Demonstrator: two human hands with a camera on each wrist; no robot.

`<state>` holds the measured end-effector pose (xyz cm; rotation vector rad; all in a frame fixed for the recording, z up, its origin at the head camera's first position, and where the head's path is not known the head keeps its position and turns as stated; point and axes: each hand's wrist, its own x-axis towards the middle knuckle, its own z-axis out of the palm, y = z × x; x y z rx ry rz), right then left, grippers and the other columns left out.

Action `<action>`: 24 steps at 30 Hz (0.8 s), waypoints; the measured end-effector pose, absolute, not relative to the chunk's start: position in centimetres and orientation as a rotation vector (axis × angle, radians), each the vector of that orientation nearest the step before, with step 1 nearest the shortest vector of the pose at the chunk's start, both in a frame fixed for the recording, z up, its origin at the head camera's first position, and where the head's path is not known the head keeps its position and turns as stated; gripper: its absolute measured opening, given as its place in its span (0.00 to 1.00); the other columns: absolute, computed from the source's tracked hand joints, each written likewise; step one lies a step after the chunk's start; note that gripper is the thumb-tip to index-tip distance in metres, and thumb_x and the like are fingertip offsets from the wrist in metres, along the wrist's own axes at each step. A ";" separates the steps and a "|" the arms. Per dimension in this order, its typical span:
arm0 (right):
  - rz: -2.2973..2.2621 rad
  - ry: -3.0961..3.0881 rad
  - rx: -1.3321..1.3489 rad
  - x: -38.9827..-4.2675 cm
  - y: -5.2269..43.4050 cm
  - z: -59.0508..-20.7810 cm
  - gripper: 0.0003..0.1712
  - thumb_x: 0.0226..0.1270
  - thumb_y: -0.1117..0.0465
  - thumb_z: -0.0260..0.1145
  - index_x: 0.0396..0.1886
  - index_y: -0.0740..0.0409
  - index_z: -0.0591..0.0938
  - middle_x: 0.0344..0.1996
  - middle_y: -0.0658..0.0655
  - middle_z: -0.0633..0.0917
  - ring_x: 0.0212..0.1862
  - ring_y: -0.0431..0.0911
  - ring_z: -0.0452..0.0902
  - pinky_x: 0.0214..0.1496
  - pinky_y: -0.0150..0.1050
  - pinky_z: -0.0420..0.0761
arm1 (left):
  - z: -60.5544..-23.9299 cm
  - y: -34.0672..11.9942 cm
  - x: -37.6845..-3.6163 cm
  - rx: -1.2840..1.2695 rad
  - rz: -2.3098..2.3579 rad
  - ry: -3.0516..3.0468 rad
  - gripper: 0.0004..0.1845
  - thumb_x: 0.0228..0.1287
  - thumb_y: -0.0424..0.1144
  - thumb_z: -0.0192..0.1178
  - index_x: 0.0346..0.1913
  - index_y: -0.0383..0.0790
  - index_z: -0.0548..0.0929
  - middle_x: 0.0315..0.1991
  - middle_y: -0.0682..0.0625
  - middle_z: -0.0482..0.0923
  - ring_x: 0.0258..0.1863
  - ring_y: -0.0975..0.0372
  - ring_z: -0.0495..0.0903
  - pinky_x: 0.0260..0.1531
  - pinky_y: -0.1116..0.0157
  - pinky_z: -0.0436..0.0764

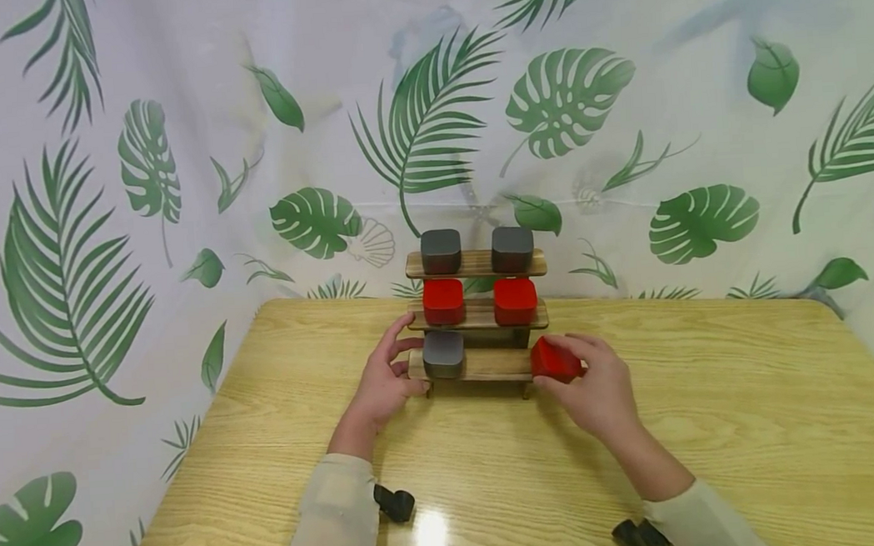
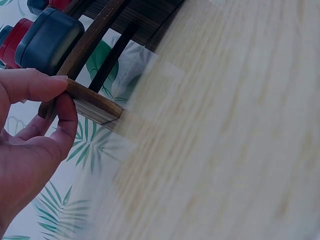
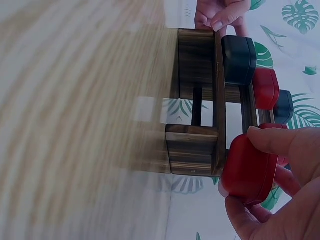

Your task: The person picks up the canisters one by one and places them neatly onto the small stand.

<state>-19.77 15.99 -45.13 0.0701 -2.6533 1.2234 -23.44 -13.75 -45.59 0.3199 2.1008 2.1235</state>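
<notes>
Bare hands; long cream sleeves on both arms; small black camera mount strapped at each wrist.

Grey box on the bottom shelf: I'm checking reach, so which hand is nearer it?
Left. The left hand pinches the shelf beside the grey box; the right hand holds a red box farther along.

Head view looks down from above at the stepped rack [image 1: 477, 316]; both wrist views, seemingly rotated, share it close-up.
</notes>
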 end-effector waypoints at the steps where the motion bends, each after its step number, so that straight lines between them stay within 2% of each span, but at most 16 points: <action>1: 1.227 -2.652 0.074 -19.8 15.9 -45.1 0.31 0.56 0.63 0.78 0.62 0.56 0.82 0.61 0.66 0.74 0.59 0.64 0.71 0.49 0.58 0.80 | -45.6 -13.8 -23.5 0.320 2.124 2.095 0.55 0.47 0.09 0.59 0.78 0.47 0.59 0.64 0.36 0.70 0.45 0.41 0.74 0.33 0.61 0.73; 5: 1.236 -2.647 0.092 -20.0 15.6 -45.2 0.31 0.56 0.62 0.78 0.62 0.56 0.82 0.61 0.65 0.75 0.59 0.63 0.71 0.50 0.56 0.80 | -46.5 -13.9 -24.1 0.319 2.128 2.070 0.56 0.47 0.09 0.59 0.79 0.49 0.58 0.65 0.36 0.69 0.43 0.38 0.73 0.29 0.61 0.71; 10: 1.235 -2.659 0.092 -20.2 15.1 -45.1 0.31 0.56 0.61 0.78 0.62 0.55 0.82 0.61 0.64 0.75 0.59 0.62 0.70 0.51 0.56 0.80 | -48.2 -13.9 -25.0 0.313 2.144 2.083 0.57 0.46 0.09 0.60 0.79 0.52 0.58 0.66 0.38 0.68 0.43 0.42 0.74 0.28 0.61 0.71; 16: 1.235 -2.666 0.085 -20.4 14.5 -45.0 0.30 0.56 0.61 0.78 0.61 0.55 0.83 0.62 0.63 0.75 0.59 0.61 0.71 0.51 0.55 0.79 | -48.6 -13.9 -25.0 0.311 2.157 2.111 0.57 0.46 0.09 0.60 0.76 0.60 0.63 0.63 0.42 0.71 0.40 0.45 0.74 0.27 0.62 0.71; 24: 1.224 -2.645 0.108 -20.6 13.8 -45.0 0.30 0.54 0.62 0.79 0.60 0.56 0.84 0.60 0.64 0.76 0.57 0.61 0.73 0.50 0.55 0.80 | -48.6 -13.9 -24.9 0.328 2.157 2.116 0.56 0.47 0.09 0.59 0.76 0.59 0.63 0.63 0.41 0.72 0.40 0.46 0.74 0.28 0.63 0.73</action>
